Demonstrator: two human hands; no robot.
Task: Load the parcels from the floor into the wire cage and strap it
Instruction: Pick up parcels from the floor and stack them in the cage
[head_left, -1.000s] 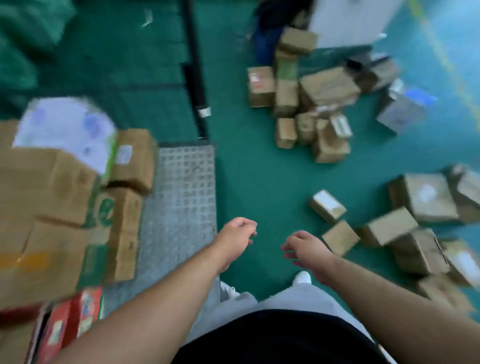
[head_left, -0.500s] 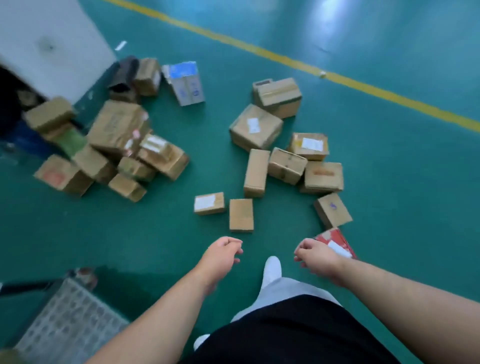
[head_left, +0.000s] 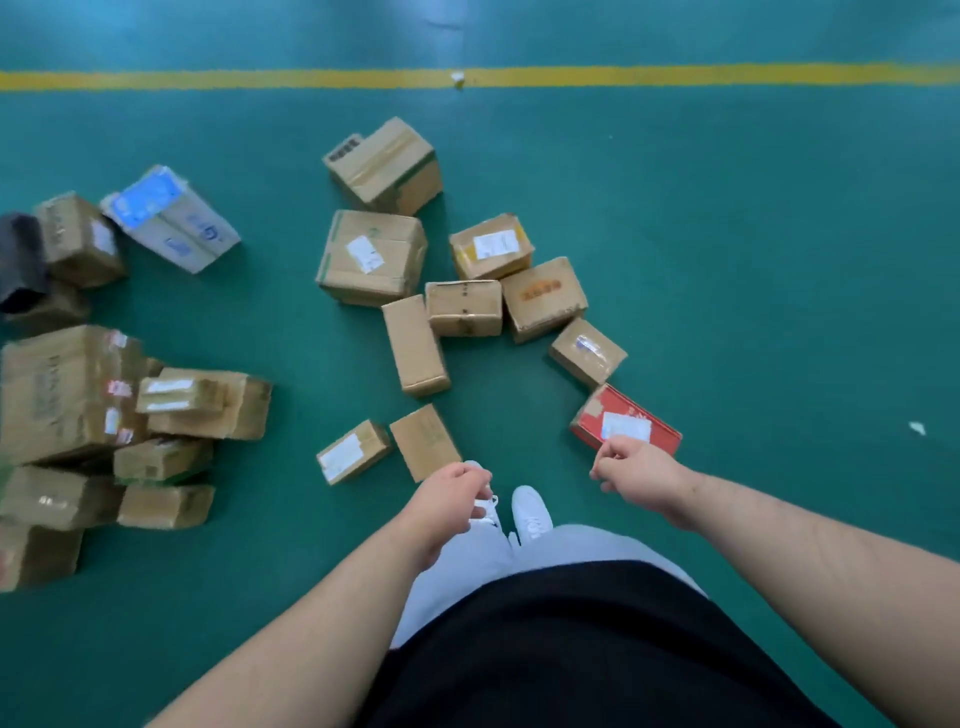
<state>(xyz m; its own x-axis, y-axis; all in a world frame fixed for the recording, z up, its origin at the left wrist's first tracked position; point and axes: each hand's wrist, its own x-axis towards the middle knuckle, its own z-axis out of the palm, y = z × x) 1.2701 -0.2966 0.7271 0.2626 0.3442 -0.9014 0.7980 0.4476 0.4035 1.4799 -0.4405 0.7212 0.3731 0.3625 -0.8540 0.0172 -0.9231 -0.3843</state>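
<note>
Several cardboard parcels lie scattered on the green floor ahead of me. Closest are a small brown box and a small labelled box, just beyond my left hand. A red box with a white label lies on the floor right behind my right hand. Both hands hang in front of me with loosely curled fingers and hold nothing. Farther off sit a large labelled box and a taped box. The wire cage is out of view.
A second heap of parcels fills the left edge, with a white and blue carton behind it. A yellow floor line runs across the far floor. My white shoes stand just short of the nearest boxes.
My view has swung away from the cage platform and its stacked boxes toward the parcels on the floor. I have stepped closer to them. Both hands stay empty.
</note>
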